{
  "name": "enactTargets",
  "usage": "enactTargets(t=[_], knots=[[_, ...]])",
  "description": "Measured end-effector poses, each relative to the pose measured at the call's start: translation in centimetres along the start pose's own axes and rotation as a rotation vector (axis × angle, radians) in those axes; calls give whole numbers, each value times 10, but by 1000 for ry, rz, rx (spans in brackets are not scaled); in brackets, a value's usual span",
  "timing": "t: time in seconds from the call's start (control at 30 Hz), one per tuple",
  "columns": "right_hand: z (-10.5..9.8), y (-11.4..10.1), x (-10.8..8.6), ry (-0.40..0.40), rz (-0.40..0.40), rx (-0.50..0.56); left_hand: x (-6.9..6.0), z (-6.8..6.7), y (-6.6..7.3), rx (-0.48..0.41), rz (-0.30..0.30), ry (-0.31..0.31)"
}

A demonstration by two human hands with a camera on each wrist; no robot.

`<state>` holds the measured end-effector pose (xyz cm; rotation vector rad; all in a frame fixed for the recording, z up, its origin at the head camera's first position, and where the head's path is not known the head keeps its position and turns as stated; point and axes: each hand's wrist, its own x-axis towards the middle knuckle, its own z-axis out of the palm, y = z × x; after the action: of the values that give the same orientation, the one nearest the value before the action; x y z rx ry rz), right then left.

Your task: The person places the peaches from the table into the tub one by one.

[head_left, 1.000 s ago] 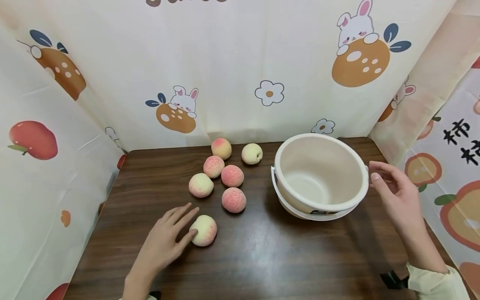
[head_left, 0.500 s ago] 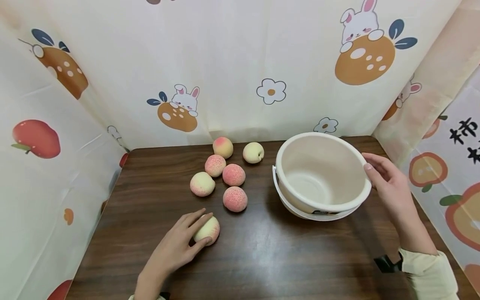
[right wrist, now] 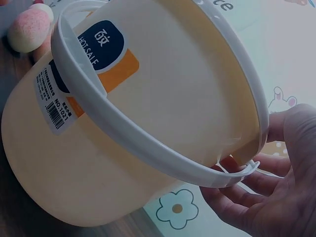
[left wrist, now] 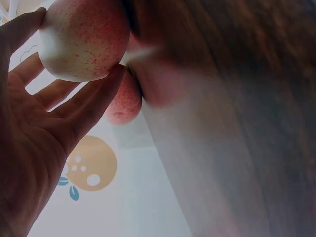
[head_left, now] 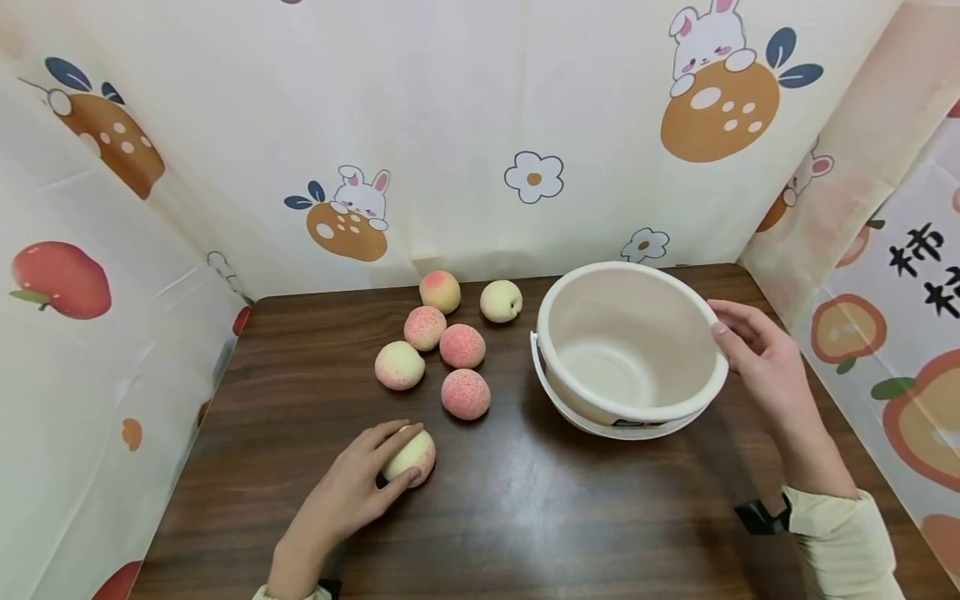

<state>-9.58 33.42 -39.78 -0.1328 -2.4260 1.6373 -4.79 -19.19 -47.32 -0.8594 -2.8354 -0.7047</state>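
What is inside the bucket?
In the head view, the bucket holds nothing in the part that shows: bare far wall and part of the floor. The near rim covers the rest.

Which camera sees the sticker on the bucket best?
The right wrist view: there the sticker is big, with "HOT SALE" readable. The head view shows only a dark sliver under the bucket's rim; the left wrist view doesn't show it.
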Motion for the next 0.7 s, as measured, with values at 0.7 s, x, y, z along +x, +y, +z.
enactTargets(t=[0.7], knots=[[12,-15,-22,-67,-36,-53,9,-6,1,12,35,-2]])
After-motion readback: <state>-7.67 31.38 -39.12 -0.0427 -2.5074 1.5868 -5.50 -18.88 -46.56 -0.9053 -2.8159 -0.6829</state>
